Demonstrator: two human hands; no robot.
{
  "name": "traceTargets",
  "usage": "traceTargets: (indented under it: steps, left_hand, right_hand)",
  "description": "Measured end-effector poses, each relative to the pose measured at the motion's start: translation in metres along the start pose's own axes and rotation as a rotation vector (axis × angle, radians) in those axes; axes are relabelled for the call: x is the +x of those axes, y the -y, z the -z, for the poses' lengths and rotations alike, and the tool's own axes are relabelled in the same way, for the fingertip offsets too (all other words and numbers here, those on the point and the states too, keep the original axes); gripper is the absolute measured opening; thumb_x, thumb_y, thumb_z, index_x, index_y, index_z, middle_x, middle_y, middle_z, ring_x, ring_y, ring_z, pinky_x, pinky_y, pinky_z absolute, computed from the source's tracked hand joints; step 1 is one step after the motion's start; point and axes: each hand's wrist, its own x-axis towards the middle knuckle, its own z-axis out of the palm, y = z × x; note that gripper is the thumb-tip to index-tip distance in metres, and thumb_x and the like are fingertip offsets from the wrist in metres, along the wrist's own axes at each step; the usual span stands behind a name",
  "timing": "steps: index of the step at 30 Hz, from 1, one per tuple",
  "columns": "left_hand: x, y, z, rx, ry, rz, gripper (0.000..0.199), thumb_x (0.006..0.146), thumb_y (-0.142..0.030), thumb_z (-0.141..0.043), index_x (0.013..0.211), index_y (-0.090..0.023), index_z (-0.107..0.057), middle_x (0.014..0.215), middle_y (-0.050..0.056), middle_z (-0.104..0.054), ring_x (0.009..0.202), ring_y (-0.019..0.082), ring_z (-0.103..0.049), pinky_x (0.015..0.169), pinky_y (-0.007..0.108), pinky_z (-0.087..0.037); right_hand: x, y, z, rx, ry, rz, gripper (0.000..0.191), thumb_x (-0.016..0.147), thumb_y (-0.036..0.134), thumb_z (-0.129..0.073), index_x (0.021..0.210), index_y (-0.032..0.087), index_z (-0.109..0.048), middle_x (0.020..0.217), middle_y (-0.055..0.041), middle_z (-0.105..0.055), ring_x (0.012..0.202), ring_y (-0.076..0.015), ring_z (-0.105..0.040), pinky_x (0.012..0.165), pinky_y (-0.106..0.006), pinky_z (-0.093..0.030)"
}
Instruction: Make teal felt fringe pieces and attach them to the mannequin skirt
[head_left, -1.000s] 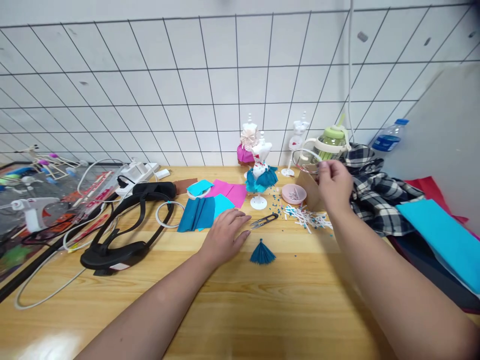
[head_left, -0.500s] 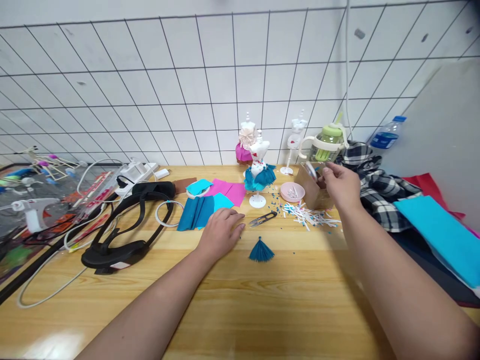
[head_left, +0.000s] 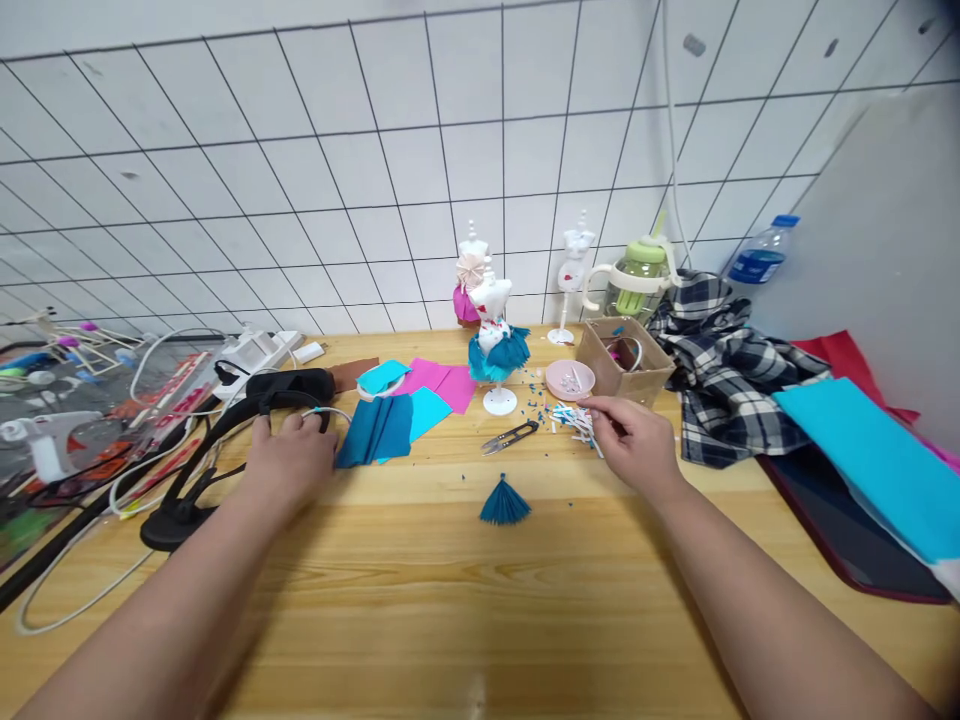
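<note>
My left hand [head_left: 292, 458] is palm down over the black headset's [head_left: 292, 384] strap, its fingers apart. The white tape ring [head_left: 341, 412] touches or lies just behind those fingertips, which are partly hidden. My right hand [head_left: 637, 440] is closed in a pinch above the white paper strips [head_left: 574, 420]; whatever its fingertips hold is too small to make out. Between the hands lie a pleated teal paper fan [head_left: 505, 502] and thread snips [head_left: 510, 437]. Behind them stands a small white dress form [head_left: 492, 300] with a teal paper skirt [head_left: 499, 357].
Teal [head_left: 379, 430] and pink paper [head_left: 442, 380] lie left of centre. A pink dish [head_left: 570, 380], cardboard box [head_left: 654, 388] and green-lidded cup [head_left: 637, 282] stand right. A plaid cloth [head_left: 739, 390] and blue sheet [head_left: 870, 460] lie farther right; cables and clutter fill the left.
My left hand has moved left from beside the teal paper to the headset. My right hand has come out of the box, down and left to the paper strips. The view has shifted slightly.
</note>
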Motion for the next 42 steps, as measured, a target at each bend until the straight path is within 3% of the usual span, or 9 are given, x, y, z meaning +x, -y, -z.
traceTargets:
  steps: [5, 9, 11, 14, 18, 20, 24, 33, 42]
  left_hand:
    - [-0.001, 0.035, -0.025, -0.092, -0.116, 0.011, 0.026, 0.085, -0.038, -0.052, 0.078, -0.020, -0.068, 0.107, 0.013, -0.065, 0.110, 0.040, -0.052, 0.097, 0.068, -0.025]
    - [0.009, 0.063, -0.007, -0.236, -0.130, 0.166, 0.043, 0.083, -0.057, -0.048, 0.079, -0.019, -0.069, 0.096, 0.016, -0.067, 0.095, 0.036, -0.060, 0.082, 0.053, -0.043]
    - [0.009, 0.062, 0.011, -0.301, -0.272, 0.313, 0.044, 0.080, -0.062, -0.050, 0.069, -0.022, -0.066, 0.062, 0.009, -0.058, 0.078, 0.030, -0.061, 0.069, 0.043, -0.044]
    - [-0.003, 0.026, 0.035, -0.443, -0.494, 0.385, 0.035, 0.081, -0.057, -0.054, 0.093, -0.028, -0.069, 0.054, 0.001, -0.046, 0.069, 0.025, -0.056, 0.064, 0.036, -0.040]
    - [-0.019, -0.057, 0.048, -1.113, -0.204, 0.063, 0.043, 0.084, -0.053, -0.052, 0.110, -0.022, -0.065, 0.082, 0.002, -0.061, 0.071, 0.018, -0.053, 0.064, 0.030, -0.042]
    - [-0.021, -0.093, 0.046, -1.374, -0.060, -0.114, 0.050, 0.092, -0.050, -0.038, 0.124, -0.017, -0.058, 0.070, 0.001, -0.054, 0.063, 0.015, -0.047, 0.062, 0.029, -0.040]
    - [-0.020, -0.133, 0.037, -1.499, 0.059, -0.376, 0.048, 0.096, -0.038, -0.036, 0.138, -0.014, -0.044, 0.070, 0.000, -0.050, 0.068, 0.015, -0.047, 0.073, 0.030, -0.041]
    - [-0.027, -0.143, -0.011, -1.175, -0.076, -0.632, 0.041, 0.096, -0.029, -0.041, 0.136, -0.021, -0.043, 0.098, 0.009, -0.066, 0.093, 0.021, -0.060, 0.087, 0.036, -0.046]
    - [-0.030, -0.142, 0.001, -1.251, 0.036, -0.801, 0.026, 0.096, -0.030, -0.033, 0.108, -0.017, -0.052, 0.082, 0.006, -0.059, 0.075, 0.018, -0.054, 0.071, 0.029, -0.045]
  right_hand:
    - [-0.001, 0.000, -0.005, 0.010, 0.042, 0.061, 0.022, 0.087, 0.018, -0.050, 0.097, 0.020, -0.069, 0.088, -0.0035, -0.075, 0.073, -0.0175, -0.069, 0.068, -0.028, -0.050]
    - [-0.002, 0.004, -0.007, 0.003, 0.066, 0.109, 0.022, 0.087, 0.017, -0.051, 0.099, 0.019, -0.069, 0.091, -0.0042, -0.075, 0.080, -0.0183, -0.069, 0.071, -0.029, -0.050]
    - [-0.002, 0.006, -0.007, -0.004, 0.074, 0.119, 0.021, 0.087, 0.018, -0.051, 0.098, 0.019, -0.070, 0.090, -0.0047, -0.075, 0.080, -0.0186, -0.069, 0.072, -0.029, -0.050]
    - [-0.004, 0.009, -0.008, -0.003, 0.102, 0.121, 0.021, 0.087, 0.017, -0.052, 0.099, 0.020, -0.070, 0.090, -0.0044, -0.074, 0.080, -0.0191, -0.069, 0.072, -0.030, -0.050]
    - [-0.006, 0.023, -0.010, 0.076, 0.156, 0.085, 0.021, 0.088, 0.018, -0.051, 0.100, 0.021, -0.068, 0.096, -0.0045, -0.074, 0.086, -0.0192, -0.068, 0.077, -0.031, -0.050]
    - [-0.005, 0.038, -0.010, 0.180, 0.199, 0.005, 0.025, 0.088, 0.019, -0.052, 0.109, 0.021, -0.064, 0.097, -0.0047, -0.073, 0.081, -0.0174, -0.067, 0.074, -0.030, -0.050]
    - [0.006, 0.076, -0.009, 0.454, 0.341, -0.206, 0.053, 0.085, 0.026, -0.058, 0.135, 0.023, -0.042, 0.112, -0.0063, -0.068, 0.071, -0.0131, -0.062, 0.062, -0.026, -0.050]
    - [-0.018, 0.097, -0.031, 0.617, 0.285, -0.183, 0.049, 0.081, 0.025, -0.064, 0.127, 0.023, -0.047, 0.121, -0.0095, -0.063, 0.102, -0.0218, -0.059, 0.072, -0.032, -0.051]
    - [-0.024, 0.086, -0.036, 0.415, 0.344, 0.128, 0.041, 0.089, 0.010, -0.048, 0.126, 0.026, -0.052, 0.118, -0.0047, -0.065, 0.106, -0.0209, -0.057, 0.091, -0.039, -0.047]
